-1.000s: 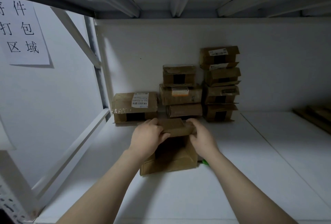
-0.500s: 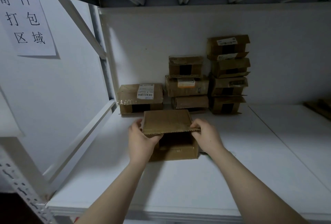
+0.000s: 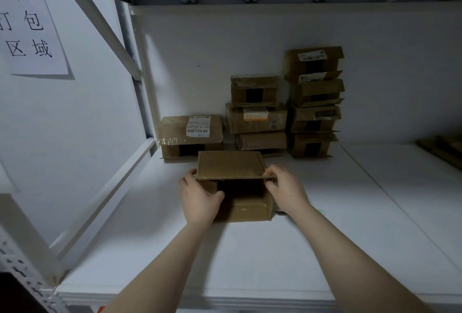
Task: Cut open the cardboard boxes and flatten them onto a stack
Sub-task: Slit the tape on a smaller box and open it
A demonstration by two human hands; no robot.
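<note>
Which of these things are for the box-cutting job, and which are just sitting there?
For the job: open box held by left hand and right hand; stacked boxes behind it; flat cardboard far right.
Just lying about: paper sign; shelf frame.

both hands [image 3: 241, 194] grip open box [image 3: 243, 202] on shelf [image 3: 325, 237]
</note>
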